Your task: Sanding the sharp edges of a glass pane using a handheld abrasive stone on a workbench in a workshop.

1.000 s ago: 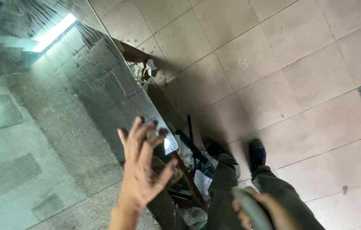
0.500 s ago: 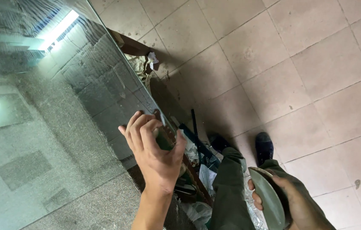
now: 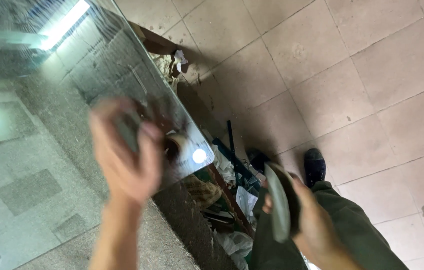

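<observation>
A large glass sheet (image 3: 72, 75) lies on a speckled grey stone table (image 3: 167, 250) and mirrors the ceiling lights. My left hand (image 3: 127, 155) is over the glass near its rounded corner (image 3: 207, 160), blurred by motion, with the fingers curled. Whether it grips anything is unclear. A pale round thing (image 3: 179, 145) shows just right of that hand. My right hand (image 3: 312, 220) is beside the table, above my olive trouser leg (image 3: 352, 235). It holds a flat grey-green disc (image 3: 278, 205) edge-on.
The floor is pinkish-beige tiles (image 3: 347, 65). My black shoes (image 3: 315, 164) stand on it. Under the table edge lie crumpled paper and bags (image 3: 232, 245), a black long tool (image 3: 232, 155) and brown clutter (image 3: 172, 60).
My left hand went from spread fingers on the glass to a curled, blurred shape further left. My right hand with the disc has risen and come closer to the table.
</observation>
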